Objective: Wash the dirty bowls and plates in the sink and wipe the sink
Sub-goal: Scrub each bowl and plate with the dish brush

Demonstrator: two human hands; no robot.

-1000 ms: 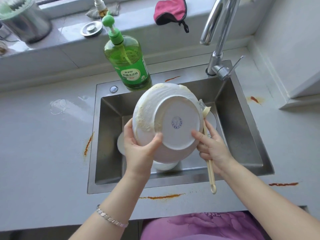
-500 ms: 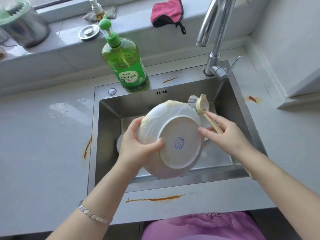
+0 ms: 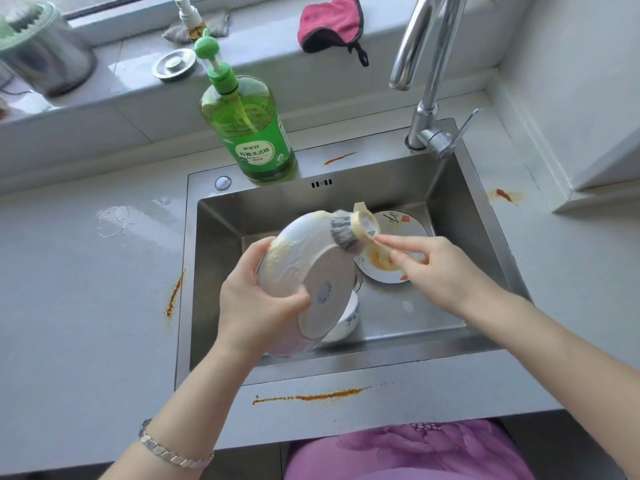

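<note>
My left hand (image 3: 256, 306) grips a white plate (image 3: 311, 268) by its rim, underside up and tilted over the steel sink (image 3: 221, 251). Yellowish foam coats the plate's outer wall. My right hand (image 3: 440, 271) holds a cream-handled dish brush (image 3: 349, 230), its grey bristles pressed on the plate's upper edge. Under the plate a blue-and-white bowl (image 3: 346, 320) rests on the sink floor. A flowered plate (image 3: 398, 244) smeared with yellow residue lies at the sink's back right, partly hidden by my right hand.
A green dish-soap pump bottle (image 3: 252, 129) stands on the sink's back rim, and the tap (image 3: 426, 74) rises at the back right. A pink cloth (image 3: 329, 22), a metal drain stopper (image 3: 175, 64) and a steel pot (image 3: 38, 53) sit on the sill. Orange stains mark the counter (image 3: 311, 396).
I have lowered and tipped the plate further over the sink. The brush swung up from hanging below my right hand onto the plate's top rim. The flowered plate came into view.
</note>
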